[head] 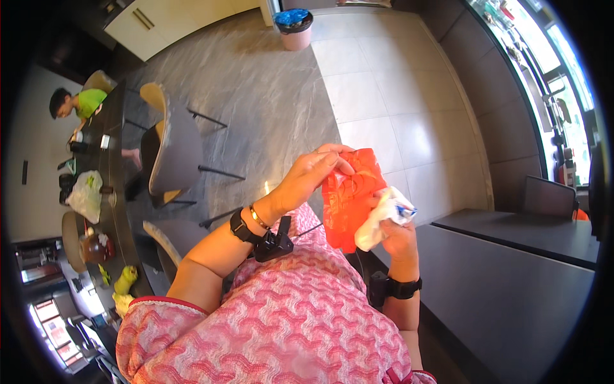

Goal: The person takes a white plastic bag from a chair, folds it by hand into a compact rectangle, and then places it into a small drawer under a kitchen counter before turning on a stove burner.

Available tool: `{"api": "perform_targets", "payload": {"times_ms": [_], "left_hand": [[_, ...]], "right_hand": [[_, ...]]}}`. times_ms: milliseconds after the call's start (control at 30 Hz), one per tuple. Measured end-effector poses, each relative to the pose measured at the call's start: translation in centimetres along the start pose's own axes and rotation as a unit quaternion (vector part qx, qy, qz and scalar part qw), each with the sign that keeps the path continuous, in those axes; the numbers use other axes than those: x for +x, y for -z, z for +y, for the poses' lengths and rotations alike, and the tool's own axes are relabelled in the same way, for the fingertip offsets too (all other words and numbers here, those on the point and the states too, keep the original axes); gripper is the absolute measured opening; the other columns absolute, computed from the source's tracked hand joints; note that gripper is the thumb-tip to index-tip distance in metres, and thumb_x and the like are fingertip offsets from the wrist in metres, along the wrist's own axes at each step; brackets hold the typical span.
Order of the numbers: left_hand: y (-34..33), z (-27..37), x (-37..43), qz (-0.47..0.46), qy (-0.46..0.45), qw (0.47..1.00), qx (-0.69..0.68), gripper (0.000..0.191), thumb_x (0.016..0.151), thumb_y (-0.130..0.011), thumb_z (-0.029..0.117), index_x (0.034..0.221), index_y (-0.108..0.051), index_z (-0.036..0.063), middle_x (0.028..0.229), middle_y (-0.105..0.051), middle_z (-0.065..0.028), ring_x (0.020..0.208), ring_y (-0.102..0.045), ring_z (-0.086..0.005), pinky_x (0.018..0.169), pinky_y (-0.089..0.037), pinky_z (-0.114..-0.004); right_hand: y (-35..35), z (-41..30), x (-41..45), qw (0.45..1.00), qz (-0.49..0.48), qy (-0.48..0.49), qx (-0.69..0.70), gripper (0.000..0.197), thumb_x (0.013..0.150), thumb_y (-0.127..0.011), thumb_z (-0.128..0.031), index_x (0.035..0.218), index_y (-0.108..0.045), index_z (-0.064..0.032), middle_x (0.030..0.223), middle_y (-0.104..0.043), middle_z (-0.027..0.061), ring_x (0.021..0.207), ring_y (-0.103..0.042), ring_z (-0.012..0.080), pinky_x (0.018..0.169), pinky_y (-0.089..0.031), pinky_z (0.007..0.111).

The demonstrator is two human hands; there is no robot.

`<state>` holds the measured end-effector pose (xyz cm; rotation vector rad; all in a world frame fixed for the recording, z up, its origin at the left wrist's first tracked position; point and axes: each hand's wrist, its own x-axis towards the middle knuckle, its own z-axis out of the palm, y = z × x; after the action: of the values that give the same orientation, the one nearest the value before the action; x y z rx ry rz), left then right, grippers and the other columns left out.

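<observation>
A red plastic bag point(348, 211) hangs in front of my body, creased and partly gathered at its top. My left hand point(304, 175) pinches its upper edge, with the thumb and fingers on the film. On the bag's right side, my right hand point(400, 237) grips a crumpled white plastic bag point(376, 225) with blue print. The white bag overlaps the red one and hides part of the right fingers. Whether those fingers also hold the red film is hard to see.
At left stands a dark table point(112, 129) bearing a clear plastic bag point(87, 197) and a glass jar point(96, 247). A person in green point(91, 102) sits there. Chairs point(177, 149) flank it. A lined pink bin point(296, 41) stands ahead. A grey cabinet point(499, 278) is at right.
</observation>
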<state>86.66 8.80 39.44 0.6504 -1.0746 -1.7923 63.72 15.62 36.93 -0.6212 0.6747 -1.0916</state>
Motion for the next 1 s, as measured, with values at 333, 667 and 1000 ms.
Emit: {"api": "perform_targets", "payload": {"times_ms": [333, 667, 1000], "left_hand": [[9.2, 3.9, 16.3, 0.021, 0.058, 0.998, 0.003, 0.019, 0.085, -0.059, 0.003, 0.103, -0.056, 0.0016, 0.115, -0.052, -0.0062, 0.097, -0.052, -0.0099, 0.089, -0.042, -0.025], [16.0, 7.6, 28.1, -0.134, 0.236, 0.961, 0.048, 0.027, 0.092, -0.053, 0.018, 0.111, -0.057, 0.0001, 0.116, -0.054, -0.0077, 0.107, -0.051, -0.0138, 0.093, -0.041, -0.028], [17.6, 7.0, 38.8, -0.186, 0.206, 0.960, 0.041, 0.047, 0.095, -0.049, 0.033, 0.129, -0.042, 0.0009, 0.118, -0.053, -0.0042, 0.106, -0.049, -0.0093, 0.091, -0.042, -0.026]], "right_hand": [[-2.2, -4.1, 17.3, 0.977, 0.052, -0.002, -0.207, 0.031, 0.080, -0.065, 0.002, 0.110, -0.058, 0.0059, 0.098, -0.065, 0.0066, 0.090, -0.059, 0.0107, 0.079, -0.048, 0.026], [-3.6, -9.8, 30.3, 0.948, 0.043, 0.028, -0.314, 0.029, 0.078, -0.067, -0.001, 0.106, -0.060, 0.0036, 0.096, -0.065, 0.0048, 0.088, -0.059, 0.0092, 0.077, -0.047, 0.025], [0.8, -15.0, 40.7, 0.987, 0.057, 0.059, -0.136, 0.025, 0.082, -0.068, -0.006, 0.105, -0.062, 0.0001, 0.098, -0.065, 0.0046, 0.088, -0.061, 0.0121, 0.077, -0.050, 0.028]]}}
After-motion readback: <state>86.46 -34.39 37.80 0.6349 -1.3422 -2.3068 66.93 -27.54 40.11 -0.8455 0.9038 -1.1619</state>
